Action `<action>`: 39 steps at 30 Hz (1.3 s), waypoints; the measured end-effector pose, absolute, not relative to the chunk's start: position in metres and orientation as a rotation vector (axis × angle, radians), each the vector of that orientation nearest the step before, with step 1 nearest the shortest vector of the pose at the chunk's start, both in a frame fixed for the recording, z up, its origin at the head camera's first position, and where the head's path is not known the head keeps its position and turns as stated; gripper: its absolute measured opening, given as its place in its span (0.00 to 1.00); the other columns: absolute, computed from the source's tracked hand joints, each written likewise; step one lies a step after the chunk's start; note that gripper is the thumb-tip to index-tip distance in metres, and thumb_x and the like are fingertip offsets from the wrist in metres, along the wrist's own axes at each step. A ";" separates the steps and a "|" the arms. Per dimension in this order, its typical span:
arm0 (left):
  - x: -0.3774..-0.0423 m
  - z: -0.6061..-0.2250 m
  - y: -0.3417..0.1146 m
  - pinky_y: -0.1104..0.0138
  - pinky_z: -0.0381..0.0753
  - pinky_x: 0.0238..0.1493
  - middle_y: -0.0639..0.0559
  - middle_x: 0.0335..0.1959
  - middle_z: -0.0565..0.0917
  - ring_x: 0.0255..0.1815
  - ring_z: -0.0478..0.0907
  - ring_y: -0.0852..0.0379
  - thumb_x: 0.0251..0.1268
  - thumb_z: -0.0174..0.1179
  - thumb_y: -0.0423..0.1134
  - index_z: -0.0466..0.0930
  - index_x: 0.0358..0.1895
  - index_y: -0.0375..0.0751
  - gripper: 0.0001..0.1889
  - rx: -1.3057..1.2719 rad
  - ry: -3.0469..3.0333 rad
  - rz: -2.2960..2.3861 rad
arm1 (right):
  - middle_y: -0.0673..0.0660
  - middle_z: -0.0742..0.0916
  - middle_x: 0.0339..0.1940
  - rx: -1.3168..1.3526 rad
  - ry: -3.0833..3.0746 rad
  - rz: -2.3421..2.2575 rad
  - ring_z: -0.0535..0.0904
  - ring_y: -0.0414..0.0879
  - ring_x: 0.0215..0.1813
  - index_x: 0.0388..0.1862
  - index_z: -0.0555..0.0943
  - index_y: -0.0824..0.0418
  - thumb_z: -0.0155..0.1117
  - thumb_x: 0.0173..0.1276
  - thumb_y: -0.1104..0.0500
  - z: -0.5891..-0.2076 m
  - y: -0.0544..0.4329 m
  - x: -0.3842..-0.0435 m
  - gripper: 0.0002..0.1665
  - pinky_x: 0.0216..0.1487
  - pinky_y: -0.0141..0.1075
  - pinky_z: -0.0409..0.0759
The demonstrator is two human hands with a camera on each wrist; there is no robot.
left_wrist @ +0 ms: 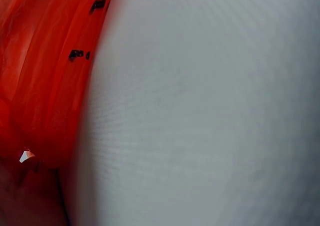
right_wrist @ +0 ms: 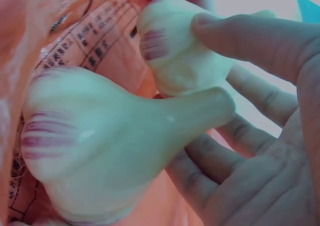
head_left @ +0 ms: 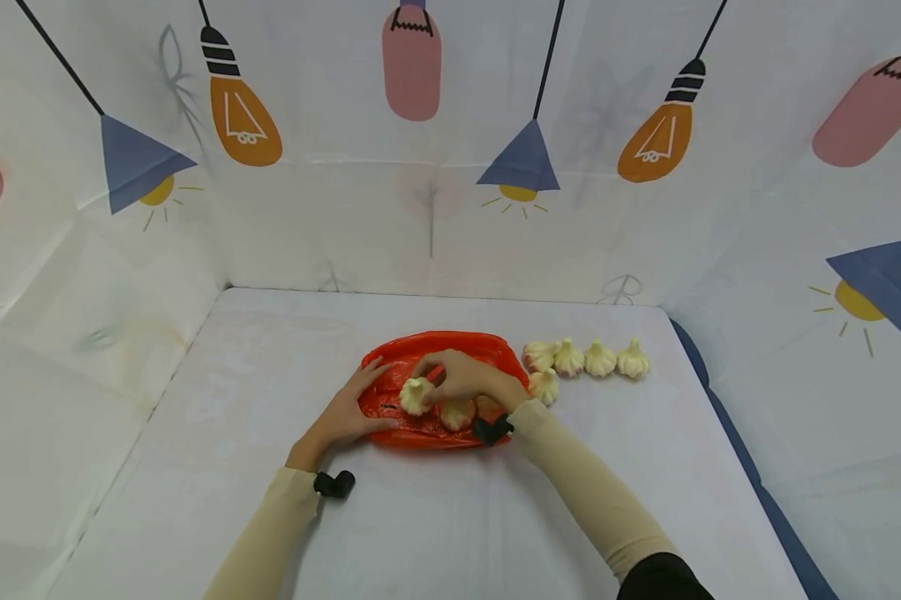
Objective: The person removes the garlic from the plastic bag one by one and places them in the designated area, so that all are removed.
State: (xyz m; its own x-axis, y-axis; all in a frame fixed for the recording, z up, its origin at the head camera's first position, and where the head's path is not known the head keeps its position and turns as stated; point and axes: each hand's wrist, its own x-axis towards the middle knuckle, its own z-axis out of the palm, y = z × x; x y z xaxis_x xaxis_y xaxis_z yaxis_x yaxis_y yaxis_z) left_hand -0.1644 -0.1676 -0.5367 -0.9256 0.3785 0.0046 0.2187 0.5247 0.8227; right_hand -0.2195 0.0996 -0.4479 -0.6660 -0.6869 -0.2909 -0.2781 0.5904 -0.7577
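A red plastic bag [head_left: 435, 342] with black print lies spread on the table, its mouth facing up. My left hand [head_left: 348, 408] rests on the bag's left side, fingers along the upper rim and thumb stretched along the lower one. Over the bag, my right hand [head_left: 461, 375] pinches a pale garlic bulb [head_left: 416, 397] with purple streaks, thumb on top in the right wrist view. A second garlic bulb [right_wrist: 95, 141] sits in the bag just beside it. Another bulb [head_left: 488, 408] shows partly under the right wrist.
To the right of the bag, several garlic bulbs [head_left: 600, 359] stand in a row on the white table [head_left: 390, 533]. One more bulb [head_left: 543, 387] sits below the row, right against the bag's edge. White printed sheets [head_left: 435, 217] enclose the table at the back and sides.
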 end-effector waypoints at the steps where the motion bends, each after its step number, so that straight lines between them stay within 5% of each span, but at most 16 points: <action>1: -0.164 -0.537 -0.168 0.30 0.50 0.77 0.54 0.86 0.52 0.86 0.43 0.38 0.52 0.78 0.58 0.60 0.81 0.55 0.53 0.510 2.586 1.359 | 0.44 0.86 0.55 -0.761 2.248 -0.954 0.82 0.47 0.55 0.55 0.83 0.47 0.76 0.65 0.51 -0.448 0.101 -0.220 0.20 0.58 0.42 0.83; 26: -0.164 -0.536 -0.168 0.32 0.50 0.78 0.55 0.86 0.51 0.86 0.41 0.39 0.51 0.78 0.57 0.60 0.81 0.53 0.53 0.491 2.596 1.329 | 0.52 0.86 0.57 -0.645 2.278 -1.517 0.87 0.49 0.53 0.57 0.83 0.52 0.76 0.65 0.55 -0.445 0.137 -0.199 0.22 0.54 0.42 0.86; 39: -0.164 -0.536 -0.168 0.32 0.49 0.78 0.55 0.86 0.50 0.87 0.41 0.39 0.51 0.78 0.58 0.59 0.82 0.54 0.54 0.479 2.595 1.325 | 0.57 0.83 0.65 -0.541 2.355 -1.584 0.83 0.57 0.61 0.65 0.79 0.53 0.72 0.69 0.54 -0.425 0.161 -0.184 0.26 0.57 0.49 0.85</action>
